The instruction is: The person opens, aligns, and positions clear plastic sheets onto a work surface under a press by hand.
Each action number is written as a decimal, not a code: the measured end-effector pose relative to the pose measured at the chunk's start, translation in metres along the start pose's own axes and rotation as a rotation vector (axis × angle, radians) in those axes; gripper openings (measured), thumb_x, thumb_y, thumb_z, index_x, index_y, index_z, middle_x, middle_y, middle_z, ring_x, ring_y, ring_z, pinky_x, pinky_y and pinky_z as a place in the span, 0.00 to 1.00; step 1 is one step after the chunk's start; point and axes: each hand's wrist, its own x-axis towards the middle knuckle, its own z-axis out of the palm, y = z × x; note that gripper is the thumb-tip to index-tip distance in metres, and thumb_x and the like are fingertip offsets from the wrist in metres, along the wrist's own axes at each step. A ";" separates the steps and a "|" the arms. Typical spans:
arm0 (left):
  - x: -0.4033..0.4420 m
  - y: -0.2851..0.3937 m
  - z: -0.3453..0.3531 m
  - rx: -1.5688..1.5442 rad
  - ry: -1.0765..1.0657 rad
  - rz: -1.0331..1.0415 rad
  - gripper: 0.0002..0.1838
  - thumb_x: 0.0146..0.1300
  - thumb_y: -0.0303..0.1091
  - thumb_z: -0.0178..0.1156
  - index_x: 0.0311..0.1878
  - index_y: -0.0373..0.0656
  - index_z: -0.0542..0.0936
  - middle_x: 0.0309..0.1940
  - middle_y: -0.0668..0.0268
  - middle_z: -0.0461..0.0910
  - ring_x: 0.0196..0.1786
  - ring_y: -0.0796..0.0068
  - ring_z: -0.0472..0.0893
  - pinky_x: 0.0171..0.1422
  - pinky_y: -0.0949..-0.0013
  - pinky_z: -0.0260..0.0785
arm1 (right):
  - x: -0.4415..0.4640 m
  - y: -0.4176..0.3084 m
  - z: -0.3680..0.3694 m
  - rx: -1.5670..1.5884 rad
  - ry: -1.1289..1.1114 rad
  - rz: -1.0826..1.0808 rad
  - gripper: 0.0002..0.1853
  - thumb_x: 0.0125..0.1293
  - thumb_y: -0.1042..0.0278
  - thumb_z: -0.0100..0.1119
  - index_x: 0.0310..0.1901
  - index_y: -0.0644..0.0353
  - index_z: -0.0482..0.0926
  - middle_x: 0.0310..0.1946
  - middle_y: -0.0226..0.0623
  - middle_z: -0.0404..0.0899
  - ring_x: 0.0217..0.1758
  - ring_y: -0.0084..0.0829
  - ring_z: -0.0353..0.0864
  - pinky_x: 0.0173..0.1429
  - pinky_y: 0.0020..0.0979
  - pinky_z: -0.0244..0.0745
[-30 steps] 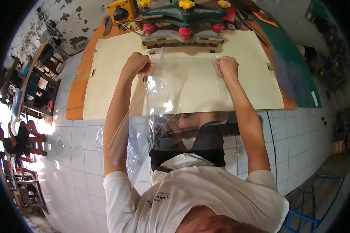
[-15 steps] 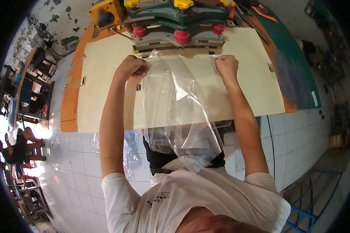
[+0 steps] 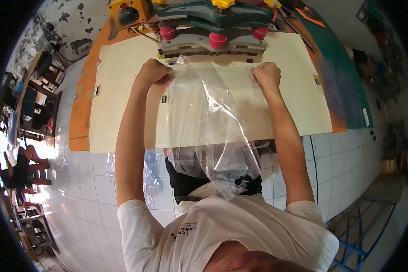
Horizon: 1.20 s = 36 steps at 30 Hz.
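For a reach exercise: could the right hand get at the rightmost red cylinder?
Probably yes: the rightmost red cylinder stands ahead of the right hand, nothing visibly blocking, though its hold on clear plastic may need releasing.

The left grip (image 3: 155, 72) hides whatever clear film (image 3: 201, 115) it pinches.

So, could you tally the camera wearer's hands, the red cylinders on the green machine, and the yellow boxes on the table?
Left hand and right hand, both gripping clear plastic: 2
Red cylinders: 3
Yellow box: 1
Total: 6
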 end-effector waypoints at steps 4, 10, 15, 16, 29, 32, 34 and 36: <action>0.001 0.009 0.002 0.082 0.093 -0.015 0.11 0.57 0.32 0.65 0.29 0.30 0.84 0.23 0.58 0.83 0.22 0.72 0.83 0.28 0.71 0.79 | -0.002 -0.006 -0.001 -0.029 0.000 0.066 0.07 0.42 0.70 0.57 0.12 0.58 0.78 0.13 0.39 0.79 0.21 0.39 0.82 0.37 0.36 0.79; 0.006 0.018 0.003 0.124 0.128 -0.014 0.09 0.53 0.29 0.67 0.28 0.30 0.84 0.22 0.57 0.84 0.22 0.71 0.85 0.27 0.70 0.81 | 0.001 -0.002 0.001 -0.051 0.051 0.032 0.06 0.42 0.70 0.57 0.13 0.59 0.79 0.13 0.39 0.79 0.20 0.39 0.81 0.37 0.36 0.79; 0.003 0.021 0.004 0.148 0.155 -0.025 0.10 0.52 0.29 0.69 0.29 0.29 0.83 0.23 0.57 0.84 0.23 0.71 0.85 0.27 0.70 0.80 | 0.003 -0.002 0.000 -0.010 0.000 0.020 0.05 0.52 0.74 0.62 0.22 0.65 0.80 0.15 0.38 0.79 0.16 0.27 0.77 0.23 0.30 0.71; 0.002 0.020 0.005 0.122 0.166 -0.032 0.10 0.52 0.29 0.69 0.29 0.29 0.84 0.23 0.57 0.84 0.23 0.71 0.85 0.27 0.70 0.81 | 0.004 0.002 0.002 0.023 0.016 0.025 0.05 0.47 0.72 0.60 0.19 0.62 0.81 0.14 0.38 0.79 0.17 0.31 0.79 0.29 0.32 0.75; -0.012 -0.003 0.004 -0.012 0.095 0.045 0.16 0.61 0.37 0.67 0.28 0.31 0.83 0.21 0.64 0.81 0.21 0.78 0.78 0.28 0.71 0.74 | -0.010 0.004 -0.011 0.371 -0.049 0.104 0.08 0.57 0.70 0.68 0.37 0.64 0.85 0.26 0.37 0.84 0.22 0.24 0.80 0.27 0.26 0.74; -0.057 0.006 0.004 -0.196 0.132 0.132 0.13 0.64 0.34 0.63 0.34 0.30 0.83 0.26 0.65 0.81 0.25 0.79 0.79 0.31 0.72 0.74 | -0.017 0.025 -0.021 0.648 -0.144 0.037 0.11 0.61 0.70 0.67 0.43 0.66 0.84 0.30 0.34 0.82 0.26 0.21 0.78 0.31 0.25 0.75; -0.096 0.020 0.002 -0.271 0.123 0.206 0.12 0.64 0.31 0.62 0.39 0.28 0.84 0.27 0.65 0.81 0.27 0.79 0.79 0.35 0.75 0.75 | -0.041 0.009 -0.048 0.725 -0.201 0.073 0.11 0.63 0.72 0.65 0.44 0.69 0.82 0.28 0.32 0.81 0.27 0.20 0.76 0.32 0.24 0.73; -0.126 0.029 0.001 -0.269 0.149 0.243 0.13 0.64 0.33 0.63 0.40 0.28 0.84 0.27 0.65 0.81 0.28 0.79 0.79 0.36 0.75 0.74 | -0.059 -0.012 -0.073 0.797 -0.262 0.112 0.11 0.64 0.74 0.64 0.45 0.72 0.81 0.27 0.31 0.79 0.27 0.20 0.74 0.34 0.22 0.71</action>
